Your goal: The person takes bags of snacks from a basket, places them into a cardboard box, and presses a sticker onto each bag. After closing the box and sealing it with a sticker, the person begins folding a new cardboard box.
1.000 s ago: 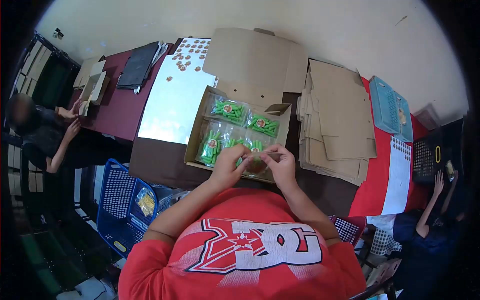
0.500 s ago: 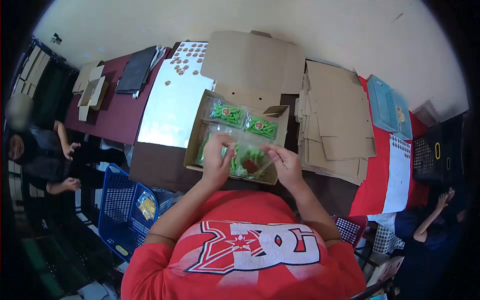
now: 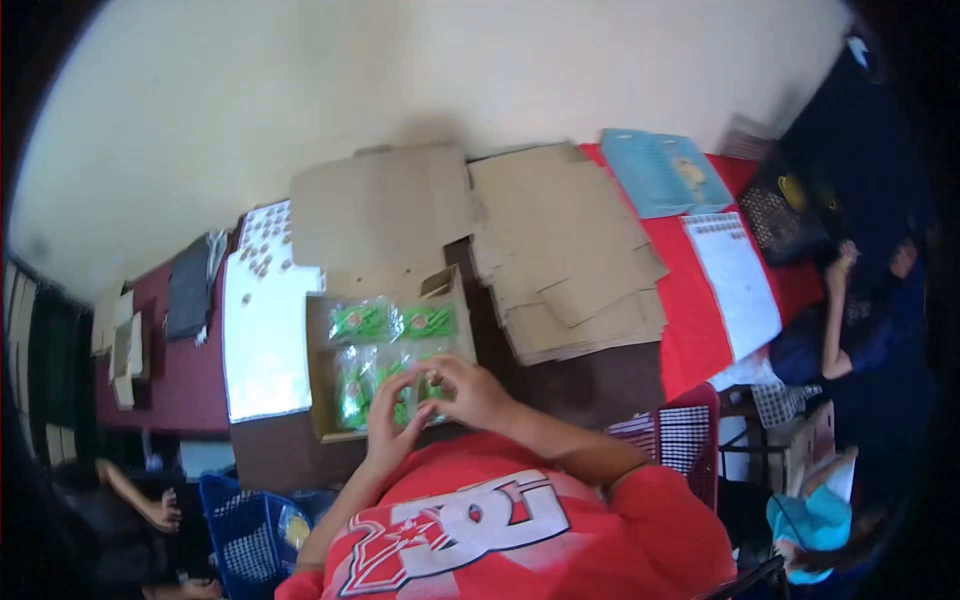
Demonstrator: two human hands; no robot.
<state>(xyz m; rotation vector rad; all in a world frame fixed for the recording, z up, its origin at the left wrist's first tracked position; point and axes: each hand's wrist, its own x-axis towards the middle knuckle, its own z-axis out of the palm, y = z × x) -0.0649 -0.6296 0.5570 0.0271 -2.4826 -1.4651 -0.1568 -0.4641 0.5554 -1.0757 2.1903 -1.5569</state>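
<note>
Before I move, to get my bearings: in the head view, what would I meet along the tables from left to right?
Small open box, dark folder, large sticker sheet, carton with green packets, flat cardboard stack, second sticker sheet, black crate.

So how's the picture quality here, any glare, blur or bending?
Head view: glare on the white sheet, glints on the plastic bags; head view: soft shadow on the wall, strong wide-angle bending, black corners; head view: left hand and right hand look blurred, so what the fingers hold is unclear.
</note>
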